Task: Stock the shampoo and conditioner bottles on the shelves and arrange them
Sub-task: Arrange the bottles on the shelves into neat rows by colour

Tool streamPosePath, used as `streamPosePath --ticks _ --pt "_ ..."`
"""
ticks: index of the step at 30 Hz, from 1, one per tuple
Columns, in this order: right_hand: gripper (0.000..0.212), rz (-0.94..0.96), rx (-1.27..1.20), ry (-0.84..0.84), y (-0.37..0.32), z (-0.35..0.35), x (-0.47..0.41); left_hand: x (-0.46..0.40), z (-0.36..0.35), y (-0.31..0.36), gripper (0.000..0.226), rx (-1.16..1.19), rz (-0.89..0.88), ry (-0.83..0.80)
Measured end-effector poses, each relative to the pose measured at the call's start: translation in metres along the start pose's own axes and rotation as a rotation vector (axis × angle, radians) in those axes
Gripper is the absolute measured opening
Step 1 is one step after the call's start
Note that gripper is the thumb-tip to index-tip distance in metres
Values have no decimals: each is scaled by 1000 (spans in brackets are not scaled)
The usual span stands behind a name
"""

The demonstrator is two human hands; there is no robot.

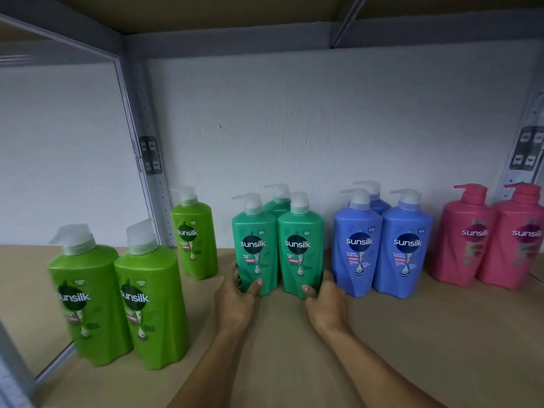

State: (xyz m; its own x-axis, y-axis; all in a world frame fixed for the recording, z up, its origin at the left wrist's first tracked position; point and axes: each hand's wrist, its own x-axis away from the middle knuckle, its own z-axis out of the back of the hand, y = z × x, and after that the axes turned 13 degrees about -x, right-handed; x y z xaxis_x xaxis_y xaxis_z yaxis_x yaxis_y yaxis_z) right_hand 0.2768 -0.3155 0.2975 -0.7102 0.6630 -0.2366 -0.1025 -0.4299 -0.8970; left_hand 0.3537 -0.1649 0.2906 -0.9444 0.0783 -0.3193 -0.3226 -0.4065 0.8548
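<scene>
Two teal-green pump bottles stand side by side on the brown shelf board (pixel 294 348). My left hand (pixel 235 298) grips the base of the left teal bottle (pixel 255 240). Around the base of the right teal bottle (pixel 300 242) curls my right hand (pixel 326 304), thumb on its front. A third teal bottle (pixel 278 201) stands behind the pair, mostly hidden.
Two lime-green bottles (pixel 117 304) stand near the front left and a third lime bottle (pixel 194 237) further back. Blue bottles (pixel 382 248) and pink bottles (pixel 488 237) stand to the right. A grey metal upright (pixel 153 172) and the white wall bound the shelf.
</scene>
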Motion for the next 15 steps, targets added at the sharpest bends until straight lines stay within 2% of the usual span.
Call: streamPosePath --ticks 6,9,15 --pt "34 21 -13 -13 2 0 0 1 0 -2 61 -14 15 -30" --pt "36 34 -44 2 2 4 7 7 1 0 69 -81 85 -37" --pt "40 -11 -79 75 2 21 35 45 25 4 46 -315 68 -128"
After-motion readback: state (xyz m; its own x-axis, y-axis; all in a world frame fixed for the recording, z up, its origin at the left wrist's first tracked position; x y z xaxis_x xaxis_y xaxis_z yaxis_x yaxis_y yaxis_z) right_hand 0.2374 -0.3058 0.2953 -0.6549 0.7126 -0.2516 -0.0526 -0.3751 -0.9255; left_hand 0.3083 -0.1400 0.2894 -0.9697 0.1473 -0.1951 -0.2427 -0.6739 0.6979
